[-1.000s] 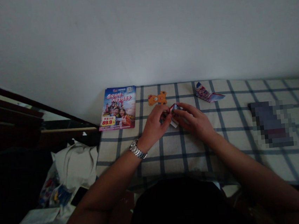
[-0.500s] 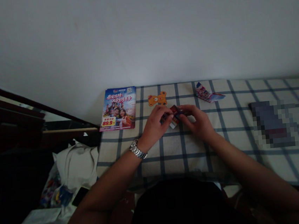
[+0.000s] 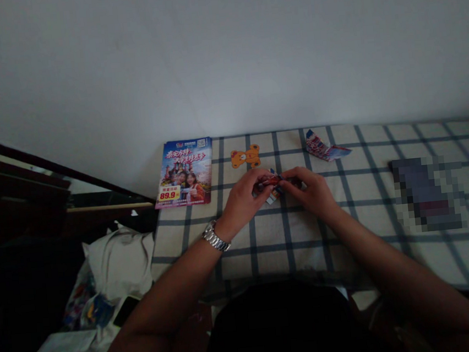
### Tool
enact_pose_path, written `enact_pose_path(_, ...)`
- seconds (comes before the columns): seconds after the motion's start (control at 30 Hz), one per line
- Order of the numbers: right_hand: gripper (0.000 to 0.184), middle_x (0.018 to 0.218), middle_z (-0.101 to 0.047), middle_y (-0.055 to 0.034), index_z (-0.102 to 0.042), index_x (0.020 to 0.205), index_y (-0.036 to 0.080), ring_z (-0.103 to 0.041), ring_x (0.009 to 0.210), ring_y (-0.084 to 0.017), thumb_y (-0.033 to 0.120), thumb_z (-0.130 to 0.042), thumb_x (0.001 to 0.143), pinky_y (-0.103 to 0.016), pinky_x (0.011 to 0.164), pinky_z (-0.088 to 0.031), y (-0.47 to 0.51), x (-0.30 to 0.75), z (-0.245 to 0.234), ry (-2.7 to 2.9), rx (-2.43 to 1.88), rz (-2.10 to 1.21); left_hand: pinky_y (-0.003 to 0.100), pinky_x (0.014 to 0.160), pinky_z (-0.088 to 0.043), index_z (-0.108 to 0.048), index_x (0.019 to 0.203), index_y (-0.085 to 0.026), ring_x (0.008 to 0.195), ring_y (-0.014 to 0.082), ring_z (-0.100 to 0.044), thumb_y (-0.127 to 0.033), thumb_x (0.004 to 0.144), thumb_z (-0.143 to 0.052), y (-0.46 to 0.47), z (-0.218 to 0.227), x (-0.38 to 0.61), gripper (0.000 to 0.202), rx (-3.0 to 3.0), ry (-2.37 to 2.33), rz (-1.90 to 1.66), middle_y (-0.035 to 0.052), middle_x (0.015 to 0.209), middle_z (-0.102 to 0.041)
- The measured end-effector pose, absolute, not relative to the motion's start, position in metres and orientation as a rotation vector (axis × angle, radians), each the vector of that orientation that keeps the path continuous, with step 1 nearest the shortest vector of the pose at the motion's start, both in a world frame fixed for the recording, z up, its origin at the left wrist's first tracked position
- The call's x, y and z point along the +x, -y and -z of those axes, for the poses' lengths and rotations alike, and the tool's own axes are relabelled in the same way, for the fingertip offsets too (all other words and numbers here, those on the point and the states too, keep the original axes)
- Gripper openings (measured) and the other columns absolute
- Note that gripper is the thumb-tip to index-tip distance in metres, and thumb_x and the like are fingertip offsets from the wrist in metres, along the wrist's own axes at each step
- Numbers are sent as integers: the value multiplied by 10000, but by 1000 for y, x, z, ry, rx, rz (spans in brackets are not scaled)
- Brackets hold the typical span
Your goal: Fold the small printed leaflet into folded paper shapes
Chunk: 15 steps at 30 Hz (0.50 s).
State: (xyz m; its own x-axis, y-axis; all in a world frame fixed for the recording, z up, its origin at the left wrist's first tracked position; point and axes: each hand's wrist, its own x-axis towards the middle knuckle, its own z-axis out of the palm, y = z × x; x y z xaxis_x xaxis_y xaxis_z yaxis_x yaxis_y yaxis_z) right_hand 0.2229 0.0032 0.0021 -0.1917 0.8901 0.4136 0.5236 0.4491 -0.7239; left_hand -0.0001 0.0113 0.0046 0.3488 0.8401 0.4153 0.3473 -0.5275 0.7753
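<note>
Apparently, left hand [image 3: 243,198] and right hand [image 3: 313,192] are clamping fingertips [image 3: 287,184] on a printed paper [image 3: 273,195], seemingly only part-folded, over checked cloth [image 3: 269,233]; one folded piece [image 3: 324,151] is lying beyond; stacked flyers [image 3: 184,172] are lying flat.

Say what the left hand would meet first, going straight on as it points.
The left hand would likely meet the folded paper it holds, then the right hand; depth is unclear.

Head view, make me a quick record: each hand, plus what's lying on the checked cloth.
Left hand: gripping small folded paper
Right hand: gripping the same paper
Left wrist: metal watch
Checked cloth, left: printed flyers
Beyond left hand: orange bear shape
Beyond right hand: creased printed paper
Far right: dark object, pixelated
</note>
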Motion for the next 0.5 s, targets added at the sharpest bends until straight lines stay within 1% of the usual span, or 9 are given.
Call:
enact_pose_path(0.1,186,840,-744,-25,-754,1053,240,-647,665,-183,407,-695,993,-322,627,-553,-3,224,-1,1847,-1214,-577,307,859,-602,-623,1215,-237,960,157,-705,-177,975,-734,-11,-6,-1,271,2083,-1037,-1114,26,1103,-720)
enact_pose_path(0.17,192,848,-752,-23,-743,1054,245,-668,673,-186,420,-689,997,-324,630,-567,-3,224,-1,1827,-1204,-626,354,915,-603,-626,1217,-242,1006,179,-702,-199,982,-734,-12,-7,-2,262,2128,-1059,-1133,36,1115,-718)
enact_pose_path(0.27,171,909,-762,-31,-712,1048,249,-729,779,-206,410,-685,1000,-344,711,-610,-2,225,-1,1807,-1150,-695,414,999,-588,-622,1209,-244,1112,206,-675,-219,1002,-711,-12,-10,-4,226,2171,-1067,-1222,53,1167,-691)
enact_pose_path(0.37,159,955,-757,-40,-688,1051,250,-751,859,-218,403,-676,1006,-364,776,-637,-2,226,-1,1781,-1114,-763,463,1067,-570,-606,1239,-252,1233,232,-634,-262,1019,-695,-14,-11,-7,238,2158,-1091,-1291,77,1265,-646)
enact_pose_path(0.43,165,982,-759,-46,-681,1065,251,-758,887,-224,405,-676,1006,-383,814,-650,-2,226,-2,1767,-1107,-797,462,1065,-581,-587,1280,-259,1260,241,-626,-323,1011,-714,-15,-10,-8,304,2119,-1112,-1297,93,1312,-624)
enact_pose_path(0.5,167,1022,-766,-54,-680,1086,252,-765,932,-231,400,-676,1008,-404,864,-656,-1,227,-2,1756,-1095,-833,436,1030,-606,-565,1321,-261,1234,236,-646,-386,1010,-719,-15,-7,-8,369,2050,-1120,-1293,104,1328,-619)
